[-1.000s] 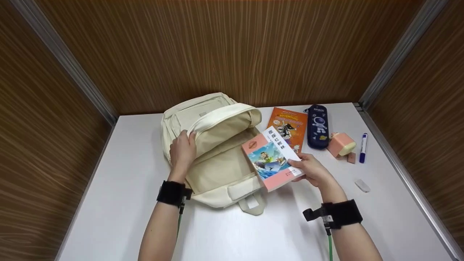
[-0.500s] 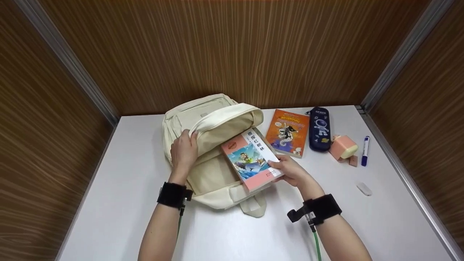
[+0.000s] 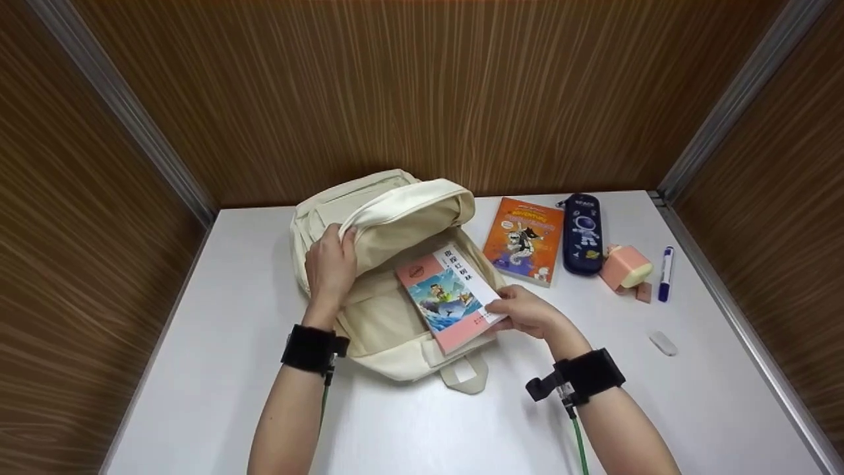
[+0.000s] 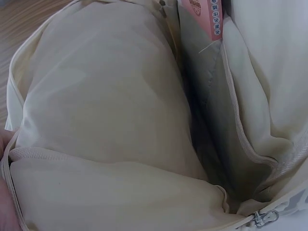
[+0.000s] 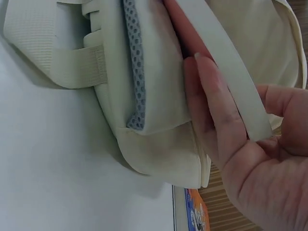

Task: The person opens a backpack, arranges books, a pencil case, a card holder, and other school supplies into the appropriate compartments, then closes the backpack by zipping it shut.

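Note:
A cream backpack (image 3: 369, 330) lies on the white table with its main compartment unzipped. My left hand (image 3: 331, 267) pinches the edge of the raised front flap (image 3: 415, 201), holding it up. In my right hand (image 3: 531, 313) is a pink and white paperback book (image 3: 445, 297), thumb on the cover and fingers beneath. The book lies slanted over the opening, its upper end inside the bag and its lower end over the rim. In the left wrist view a pink corner of the book (image 4: 211, 19) shows beside the inner pocket. The right wrist view shows fingers (image 5: 224, 108) under the book's page edge (image 5: 231, 62).
Right of the bag lie an orange book (image 3: 524, 241) and a navy pencil case (image 3: 582, 234). Farther right are a pink and yellow cube-shaped object (image 3: 626, 267), a blue-capped marker (image 3: 666, 274) and a white eraser-like piece (image 3: 663, 343). Wood-grain panels (image 3: 422, 99) enclose the table.
My right hand has carried the pink and white book leftward, from beside the backpack into its opening. The orange book is now uncovered. My left hand keeps the flap raised, slightly higher.

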Demonstrator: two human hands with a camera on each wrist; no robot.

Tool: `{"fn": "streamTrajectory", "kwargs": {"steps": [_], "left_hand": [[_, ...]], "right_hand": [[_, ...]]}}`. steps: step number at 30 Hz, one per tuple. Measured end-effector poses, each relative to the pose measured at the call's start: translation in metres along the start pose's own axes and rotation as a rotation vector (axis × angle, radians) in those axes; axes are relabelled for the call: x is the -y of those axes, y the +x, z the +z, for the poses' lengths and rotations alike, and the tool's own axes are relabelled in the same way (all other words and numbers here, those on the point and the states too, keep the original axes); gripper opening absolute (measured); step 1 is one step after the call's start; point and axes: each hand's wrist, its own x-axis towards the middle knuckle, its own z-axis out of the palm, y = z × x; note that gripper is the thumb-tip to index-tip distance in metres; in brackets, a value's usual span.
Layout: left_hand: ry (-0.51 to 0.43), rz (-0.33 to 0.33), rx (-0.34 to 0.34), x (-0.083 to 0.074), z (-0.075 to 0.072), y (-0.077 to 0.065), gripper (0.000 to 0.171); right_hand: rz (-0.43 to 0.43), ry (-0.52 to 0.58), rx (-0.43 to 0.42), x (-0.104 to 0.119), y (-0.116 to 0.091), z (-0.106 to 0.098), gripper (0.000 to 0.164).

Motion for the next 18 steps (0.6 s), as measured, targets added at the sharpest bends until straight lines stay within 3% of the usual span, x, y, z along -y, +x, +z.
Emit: {"fn": "streamTrajectory", "kwargs": {"steps": [8,13,18], "left_hand": [[-0.009,-0.012,0.024,-0.001,0.001,0.000,0.028],[-0.006,-0.015,0.020,0.000,0.001,0.000,0.027],[-0.006,-0.013,0.022,0.001,0.003,0.001,0.027]], "right_hand": [[0.042,-0.038,-0.044,0.004,-0.014,-0.010,0.045],[0.022,0.116,-0.075,0.003,-0.014,-0.015,0.057],[-0.014,0.212,-0.048,0.007,-0.008,-0.012,0.046]]}}
